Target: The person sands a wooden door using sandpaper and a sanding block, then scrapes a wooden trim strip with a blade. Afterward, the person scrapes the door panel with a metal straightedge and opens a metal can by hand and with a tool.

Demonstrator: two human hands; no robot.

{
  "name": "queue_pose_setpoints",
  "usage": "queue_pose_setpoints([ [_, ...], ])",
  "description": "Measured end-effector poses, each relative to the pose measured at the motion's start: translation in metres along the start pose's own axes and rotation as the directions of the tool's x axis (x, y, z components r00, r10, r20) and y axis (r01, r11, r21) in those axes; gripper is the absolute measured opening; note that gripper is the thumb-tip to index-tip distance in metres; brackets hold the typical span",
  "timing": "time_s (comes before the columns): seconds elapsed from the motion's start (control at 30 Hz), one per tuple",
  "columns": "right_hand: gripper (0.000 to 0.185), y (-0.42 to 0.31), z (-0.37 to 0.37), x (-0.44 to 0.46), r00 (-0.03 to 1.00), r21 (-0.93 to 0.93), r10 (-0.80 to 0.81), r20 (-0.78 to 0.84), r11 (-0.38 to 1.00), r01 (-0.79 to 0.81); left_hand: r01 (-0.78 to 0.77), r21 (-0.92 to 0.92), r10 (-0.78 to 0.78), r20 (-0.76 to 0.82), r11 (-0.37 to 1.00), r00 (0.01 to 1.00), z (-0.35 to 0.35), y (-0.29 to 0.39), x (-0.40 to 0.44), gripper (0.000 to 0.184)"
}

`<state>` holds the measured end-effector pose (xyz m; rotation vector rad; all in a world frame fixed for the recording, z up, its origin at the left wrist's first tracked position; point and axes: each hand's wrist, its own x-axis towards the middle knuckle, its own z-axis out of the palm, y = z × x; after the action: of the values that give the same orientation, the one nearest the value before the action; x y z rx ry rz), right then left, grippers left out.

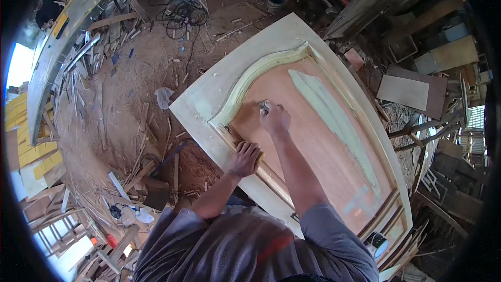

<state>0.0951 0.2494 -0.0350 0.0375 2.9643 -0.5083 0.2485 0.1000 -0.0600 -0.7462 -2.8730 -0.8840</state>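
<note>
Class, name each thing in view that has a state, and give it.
Left hand: curled round a yellowish block.
Right hand: gripping a small dark item.
Framed panel: face up, partly pale-coated.
Cable: tangled.
Plastic bag: crumpled.
Floor: littered with wood scraps.

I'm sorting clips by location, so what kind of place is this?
Probably a woodworking shop: a large panelled wooden piece lies before the person, wood offcuts litter the dusty floor, and boards lie at the right.
</note>
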Motion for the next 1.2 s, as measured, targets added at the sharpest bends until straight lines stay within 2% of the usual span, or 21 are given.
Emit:
queue_pose_setpoints([
  [0.03, 0.038, 0.002, -0.001, 0.004, 1.0, -0.013, -0.005, 0.006, 1.0, 0.005, -0.008, -0.016, 0.008, -0.011, 1.0, 1.0, 0.001, 0.002, -0.001, 0.035],
  [0.13, 0.028, 0.016, -0.002, -0.033, 0.987, 0.08, -0.104, -0.119, 0.99, 0.114, 0.003, 0.06, -0.002, -0.014, 0.998, 1.0, 0.0, 0.003, -0.001, 0.03],
  [0.23, 0.026, 0.021, -0.005, -0.038, 0.998, 0.019, -0.061, 0.029, 0.998, 0.06, -0.019, 0.086, 0.019, 0.011, 0.996, 1.0, -0.006, 0.004, 0.0, 0.026],
  [0.33, 0.028, 0.001, 0.001, 0.008, 1.0, -0.01, -0.021, -0.004, 1.0, 0.021, -0.028, 0.037, 0.03, -0.066, 0.999, 0.997, 0.0, 0.003, 0.003, 0.025],
  [0.43, 0.03, 0.001, -0.003, 0.009, 0.999, -0.035, -0.04, 0.028, 0.999, 0.041, -0.036, 0.019, 0.038, -0.075, 0.999, 0.996, -0.002, 0.003, 0.003, 0.025],
  [0.57, 0.032, 0.011, -0.011, -0.007, 0.997, -0.018, -0.05, 0.064, 0.999, 0.051, -0.017, 0.06, 0.02, -0.054, 0.998, 0.998, 0.0, -0.001, 0.006, 0.024],
  [0.67, 0.035, 0.023, -0.008, -0.017, 0.993, -0.024, -0.063, 0.102, 0.998, 0.066, -0.008, 0.027, 0.009, -0.016, 1.0, 1.0, -0.003, 0.004, 0.003, 0.027],
  [0.83, 0.035, 0.038, 0.001, -0.032, 0.997, -0.019, -0.058, 0.053, 0.998, 0.059, 0.013, 0.094, -0.016, 0.035, 0.995, 0.999, 0.004, -0.002, 0.001, 0.036],
  [0.93, 0.034, 0.032, 0.025, -0.004, 0.98, -0.024, -0.161, -0.118, 0.987, 0.159, 0.006, 0.065, -0.008, 0.033, 0.998, 0.999, -0.007, 0.007, 0.004, 0.031],
  [1.03, 0.038, -0.008, 0.002, 0.038, 0.998, 0.005, -0.055, -0.01, 0.998, 0.056, -0.021, 0.037, 0.023, -0.058, 0.999, 0.998, -0.001, 0.004, 0.005, 0.027],
  [1.13, 0.039, -0.015, -0.011, 0.026, 0.995, 0.019, -0.037, 0.093, 0.999, 0.036, -0.017, 0.014, 0.018, -0.095, 1.0, 0.995, -0.004, 0.004, 0.006, 0.024],
  [1.2, 0.031, 0.002, -0.005, -0.005, 0.997, 0.004, -0.064, 0.053, 0.998, 0.063, -0.001, 0.035, 0.004, -0.064, 0.999, 0.998, 0.0, 0.003, 0.001, 0.024],
])
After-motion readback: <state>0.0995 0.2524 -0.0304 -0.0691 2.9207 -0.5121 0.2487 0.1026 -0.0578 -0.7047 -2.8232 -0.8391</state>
